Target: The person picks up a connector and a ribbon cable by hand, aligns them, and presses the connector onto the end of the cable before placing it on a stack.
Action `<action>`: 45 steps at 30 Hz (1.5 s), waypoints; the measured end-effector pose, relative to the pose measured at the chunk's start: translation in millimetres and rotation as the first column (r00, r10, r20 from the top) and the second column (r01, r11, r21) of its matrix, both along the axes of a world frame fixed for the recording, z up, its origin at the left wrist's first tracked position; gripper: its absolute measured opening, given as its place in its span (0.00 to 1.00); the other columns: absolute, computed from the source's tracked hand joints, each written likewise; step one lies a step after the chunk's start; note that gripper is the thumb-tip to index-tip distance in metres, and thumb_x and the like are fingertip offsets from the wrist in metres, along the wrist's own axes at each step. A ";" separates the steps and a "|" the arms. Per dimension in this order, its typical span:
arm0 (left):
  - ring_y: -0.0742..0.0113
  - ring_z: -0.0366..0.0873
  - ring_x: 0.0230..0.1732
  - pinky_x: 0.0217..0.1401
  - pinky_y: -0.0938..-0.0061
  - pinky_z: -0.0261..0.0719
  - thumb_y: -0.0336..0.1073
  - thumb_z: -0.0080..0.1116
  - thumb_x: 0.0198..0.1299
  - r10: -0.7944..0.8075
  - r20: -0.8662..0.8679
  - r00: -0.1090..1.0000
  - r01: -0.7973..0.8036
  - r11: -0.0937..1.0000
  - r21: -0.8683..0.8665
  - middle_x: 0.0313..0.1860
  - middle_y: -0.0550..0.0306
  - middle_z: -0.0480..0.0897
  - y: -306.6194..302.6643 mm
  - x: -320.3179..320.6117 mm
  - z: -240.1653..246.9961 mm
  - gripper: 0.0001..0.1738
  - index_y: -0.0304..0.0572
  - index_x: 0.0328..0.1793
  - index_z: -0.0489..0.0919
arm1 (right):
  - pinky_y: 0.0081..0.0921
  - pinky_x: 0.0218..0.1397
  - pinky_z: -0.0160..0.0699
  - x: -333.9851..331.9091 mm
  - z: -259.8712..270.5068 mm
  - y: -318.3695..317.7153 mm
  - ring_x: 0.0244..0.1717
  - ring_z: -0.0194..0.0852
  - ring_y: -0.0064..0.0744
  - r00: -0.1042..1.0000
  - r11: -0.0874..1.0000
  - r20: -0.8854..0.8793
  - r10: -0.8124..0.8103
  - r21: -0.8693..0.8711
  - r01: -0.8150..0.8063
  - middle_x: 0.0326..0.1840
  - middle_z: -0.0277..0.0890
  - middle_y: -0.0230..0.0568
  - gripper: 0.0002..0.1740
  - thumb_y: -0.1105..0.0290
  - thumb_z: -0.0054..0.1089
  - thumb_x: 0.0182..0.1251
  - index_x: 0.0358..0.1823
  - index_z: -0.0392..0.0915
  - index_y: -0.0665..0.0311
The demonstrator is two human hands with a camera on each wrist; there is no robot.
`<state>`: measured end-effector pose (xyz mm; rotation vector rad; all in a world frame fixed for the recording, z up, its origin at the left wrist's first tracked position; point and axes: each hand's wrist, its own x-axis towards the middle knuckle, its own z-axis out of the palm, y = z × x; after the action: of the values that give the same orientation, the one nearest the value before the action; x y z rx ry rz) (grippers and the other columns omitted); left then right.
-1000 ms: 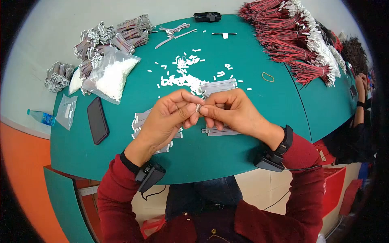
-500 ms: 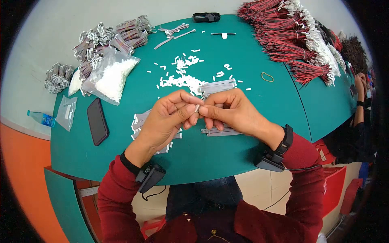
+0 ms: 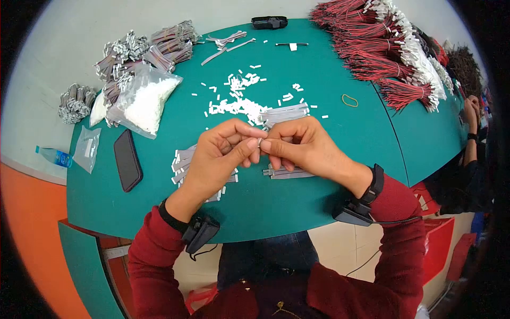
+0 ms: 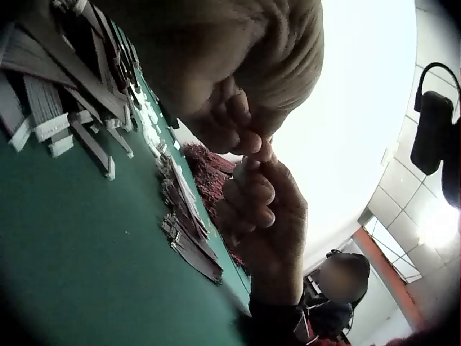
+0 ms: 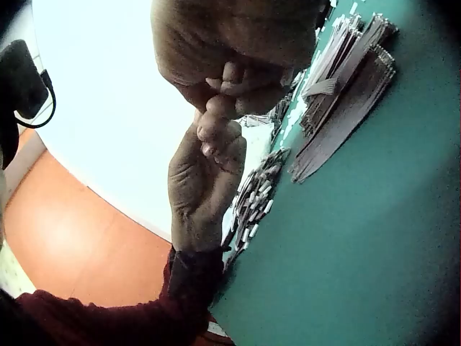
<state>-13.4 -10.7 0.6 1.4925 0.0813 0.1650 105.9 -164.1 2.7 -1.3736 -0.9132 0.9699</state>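
Observation:
My two hands meet above the middle of the green table (image 3: 329,133). A small white connector (image 3: 259,142) is pinched between the fingertips of my left hand (image 3: 251,141) and my right hand (image 3: 268,143). The piece itself is hidden in both wrist views. The left wrist view shows only the left hand (image 4: 248,137) touching the right hand (image 4: 263,205), and the right wrist view shows the right hand (image 5: 230,83) against the left hand (image 5: 205,169). Short grey ribbon cables (image 3: 287,173) lie on the table under my hands, and more ribbon cables (image 3: 181,158) lie by my left hand.
Loose white connectors (image 3: 239,105) and a grey ribbon stack (image 3: 287,112) lie beyond my hands. At the left are a black phone (image 3: 127,158), a bag of white pieces (image 3: 143,100) and grey cable bundles (image 3: 159,48). Red-black wire bundles (image 3: 388,48) fill the far right, near a rubber band (image 3: 350,100). Another person (image 3: 473,133) sits at the right.
Almost nothing: both hands stay together at the same spot, and the fingertips have closed slightly tighter on the white connector.

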 end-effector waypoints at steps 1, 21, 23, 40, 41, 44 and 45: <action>0.81 0.72 0.29 0.32 0.86 0.69 0.32 0.52 0.64 -0.005 -0.009 1.000 0.004 1.000 -0.028 0.29 0.63 0.78 0.5 0.0 -0.2 0.08 0.38 0.45 0.76 | 0.11 0.17 0.61 0.1 0.8 0.0 0.15 0.62 0.10 1.000 1.000 -0.007 0.004 0.004 -0.004 0.18 0.74 0.29 0.13 0.65 0.55 0.66 0.25 0.77 0.63; 0.79 0.73 0.29 0.32 0.86 0.70 0.31 0.53 0.63 0.016 0.009 1.000 -0.017 0.999 0.030 0.29 0.61 0.78 0.6 -0.7 0.8 0.10 0.36 0.48 0.77 | 0.11 0.17 0.54 -2.7 -1.5 -0.1 0.15 0.58 0.08 0.999 0.999 -0.018 -0.032 0.023 0.032 0.17 0.71 0.25 0.11 0.66 0.54 0.66 0.27 0.77 0.63; 0.80 0.73 0.30 0.32 0.86 0.70 0.30 0.52 0.63 0.024 0.027 0.999 -0.025 0.998 0.058 0.30 0.62 0.78 0.7 -1.3 -0.7 0.10 0.37 0.49 0.77 | 0.10 0.17 0.55 -2.5 -3.1 0.5 0.15 0.59 0.08 0.999 0.999 -0.011 -0.040 0.022 0.041 0.17 0.70 0.25 0.11 0.66 0.55 0.66 0.27 0.77 0.63; 0.82 0.59 0.23 0.25 0.85 0.57 0.45 0.39 0.70 -0.029 -0.068 0.997 0.048 0.955 0.293 0.20 0.68 0.66 4.5 -0.2 3.7 0.17 0.40 0.37 0.69 | 0.12 0.20 0.56 -1.7 3.3 0.2 0.19 0.59 0.09 1.000 1.000 -0.027 -0.007 -0.025 0.006 0.17 0.68 0.25 0.11 0.68 0.54 0.66 0.26 0.74 0.65; 0.82 0.58 0.23 0.25 0.85 0.57 0.45 0.40 0.70 -0.035 -0.067 0.997 0.054 0.952 0.301 0.21 0.69 0.65 4.0 -0.3 1.0 0.16 0.41 0.36 0.69 | 0.12 0.20 0.56 -2.2 3.0 0.3 0.19 0.59 0.09 0.999 1.000 -0.037 0.001 -0.019 -0.002 0.17 0.68 0.25 0.11 0.68 0.54 0.66 0.26 0.74 0.65; 0.83 0.56 0.24 0.26 0.85 0.56 0.43 0.40 0.70 -0.054 -0.055 0.997 0.069 0.942 0.329 0.22 0.70 0.63 2.4 -0.5 -6.2 0.15 0.42 0.33 0.67 | 0.12 0.20 0.57 -0.9 -4.0 1.2 0.19 0.59 0.10 1.000 1.000 -0.012 0.015 0.024 -0.014 0.17 0.67 0.25 0.11 0.68 0.55 0.66 0.26 0.74 0.65; 0.83 0.56 0.25 0.26 0.86 0.56 0.43 0.40 0.70 -0.061 -0.044 0.997 0.073 0.938 0.340 0.22 0.70 0.62 2.7 -0.7 -5.4 0.15 0.42 0.32 0.66 | 0.12 0.20 0.57 -0.9 -3.2 0.8 0.19 0.59 0.09 1.000 1.000 -0.017 0.023 0.006 -0.023 0.17 0.68 0.25 0.11 0.68 0.55 0.65 0.26 0.74 0.65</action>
<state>-14.1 -8.0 -4.8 1.8436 0.0281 0.1025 105.0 -163.3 -0.6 -1.3512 -0.9203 0.9943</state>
